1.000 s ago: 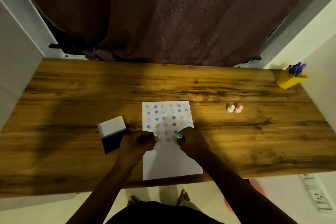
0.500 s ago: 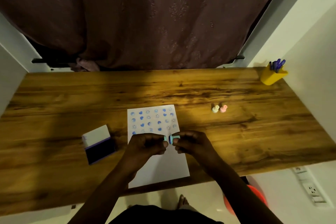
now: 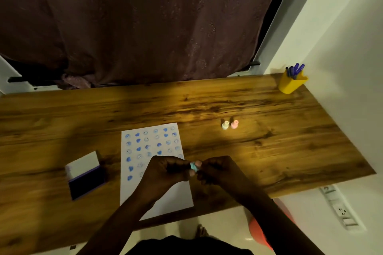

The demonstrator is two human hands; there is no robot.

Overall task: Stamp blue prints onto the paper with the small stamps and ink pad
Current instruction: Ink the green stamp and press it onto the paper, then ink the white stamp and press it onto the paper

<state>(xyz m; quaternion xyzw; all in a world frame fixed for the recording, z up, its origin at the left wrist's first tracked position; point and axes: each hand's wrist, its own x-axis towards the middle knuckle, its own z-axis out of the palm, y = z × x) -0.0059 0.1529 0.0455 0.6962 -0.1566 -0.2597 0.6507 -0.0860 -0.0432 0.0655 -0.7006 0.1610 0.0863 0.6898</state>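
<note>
A white paper [image 3: 165, 198] lies near the front edge of the wooden table [image 3: 269, 151], its upper part covered with rows of blue heart and smiley prints. My left hand [image 3: 165, 172] and my right hand [image 3: 217, 170] meet above the paper's right side. Both pinch a small teal stamp [image 3: 193, 166] between their fingertips, and most of the stamp is hidden by the fingers. The ink pad [image 3: 87, 180] lies open to the left of the paper, dark pad towards me and white lid behind it.
A cream stamp [image 3: 225, 125] and a pink stamp [image 3: 234, 124] stand upright to the right of the paper. A yellow pen holder [image 3: 291, 83] with blue pens sits in the far right corner by the wall. A dark curtain hangs behind the table.
My hands were apart on the paper, each with a small stamp pressed down. They lifted and came together, and the fingertips now meet on the teal stamp. The camera view shifted right.
</note>
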